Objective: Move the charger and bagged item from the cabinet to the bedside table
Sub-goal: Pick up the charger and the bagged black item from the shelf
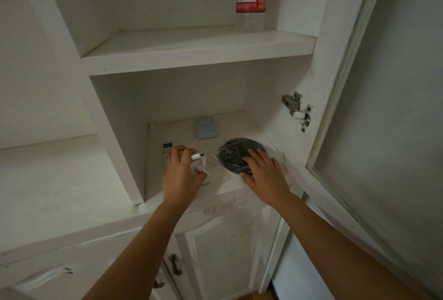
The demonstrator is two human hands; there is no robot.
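On the lower cabinet shelf (182, 132), the charger (200, 159) is pinched between the fingers of the left hand (179, 172), its white cable looped loosely beneath so it can be lifted in one bundle. The right hand (261, 172) is laid flat, fingers spread, over the dark bagged item (232, 153), apparently to gather its plastic wrapping before lifting. Neither has yet been carried away.

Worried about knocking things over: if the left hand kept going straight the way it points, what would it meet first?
Probably the small pale blue box at the back of the shelf, just beyond the left hand holding the charger; depth is hard to judge.
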